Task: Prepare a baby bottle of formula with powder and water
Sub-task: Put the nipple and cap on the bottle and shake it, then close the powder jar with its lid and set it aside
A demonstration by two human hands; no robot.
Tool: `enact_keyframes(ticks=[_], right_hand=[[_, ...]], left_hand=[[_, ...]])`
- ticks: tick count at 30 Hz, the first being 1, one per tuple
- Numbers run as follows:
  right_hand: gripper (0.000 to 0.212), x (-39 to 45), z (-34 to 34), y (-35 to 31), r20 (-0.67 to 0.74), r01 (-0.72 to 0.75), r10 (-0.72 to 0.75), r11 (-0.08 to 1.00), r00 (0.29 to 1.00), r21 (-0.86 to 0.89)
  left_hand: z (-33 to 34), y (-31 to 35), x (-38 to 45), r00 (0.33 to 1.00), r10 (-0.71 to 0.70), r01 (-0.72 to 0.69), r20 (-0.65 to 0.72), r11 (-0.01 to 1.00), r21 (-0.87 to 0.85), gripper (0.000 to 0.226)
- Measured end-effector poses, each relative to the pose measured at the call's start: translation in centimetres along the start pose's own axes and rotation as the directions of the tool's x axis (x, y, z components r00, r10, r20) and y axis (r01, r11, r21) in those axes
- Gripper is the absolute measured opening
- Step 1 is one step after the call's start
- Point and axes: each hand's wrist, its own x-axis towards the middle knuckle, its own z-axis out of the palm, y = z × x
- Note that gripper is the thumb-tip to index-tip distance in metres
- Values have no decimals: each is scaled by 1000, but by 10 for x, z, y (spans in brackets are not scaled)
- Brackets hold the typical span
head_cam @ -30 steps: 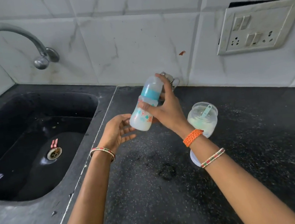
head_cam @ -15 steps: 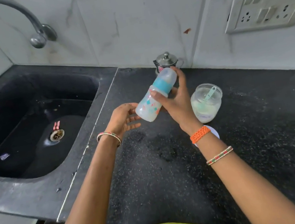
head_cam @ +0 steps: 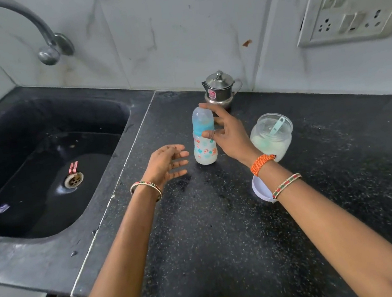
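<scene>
One baby bottle [head_cam: 203, 139] stands upright on the table [head_cam: 227, 232], frame centre. Right hand [head_cam: 228, 133] pinches its blue collar. Left hand [head_cam: 167, 165] spread, just left of it, not touching. One powder jar [head_cam: 271, 135], one steel pot [head_cam: 220, 89], one white lid [head_cam: 261, 189].

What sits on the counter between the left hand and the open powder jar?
The capped baby bottle stands upright there, the right hand at it, seen in the head view.
</scene>
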Motion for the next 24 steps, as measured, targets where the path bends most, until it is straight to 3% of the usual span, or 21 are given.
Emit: enact_keyframes(ticks=[5, 11, 13, 15, 17, 19, 20, 22, 24], right_hand=[[56, -9, -3, -3, -33, 34, -36, 998, 999, -50], [56, -21, -12, -27, 49, 105, -94, 920, 994, -377], [54, -30, -17, -40, 3, 63, -71, 864, 998, -500], [31, -47, -27, -55, -89, -38, -28, 750, 996, -660], [20, -69, -35, -63, -42, -132, 194, 480, 980, -868], [39, -93, -39, -58, -25, -142, 458, 223, 889, -964], [54, -102, -41, -51, -56, -163, 528, 159, 848, -974], [81, -112, -46, -35, -121, -225, 581, 110, 805, -968], [92, -115, -48, -23, -126, -253, 621, 120, 774, -960]], left_hand=[[2, -7, 0, 1000, -1, 1, -1, 999, -38, 20], [19, -14, -9, 997, -4, 7, 73, 999, -43, 18], [27, -16, -14, 994, -12, 15, 110, 999, -32, 15], [34, -20, -20, 988, -25, 29, 152, 999, -26, 13], [38, -24, -23, 981, -34, 39, 189, 999, -22, 12], [43, -28, -26, 975, -36, 37, 218, 999, 2, 12], [46, -30, -27, 973, -37, 33, 230, 999, 19, 13], [54, -31, -29, 967, -36, 24, 253, 999, 49, 14], [61, -32, -31, 960, -36, 14, 278, 997, 81, 15]])
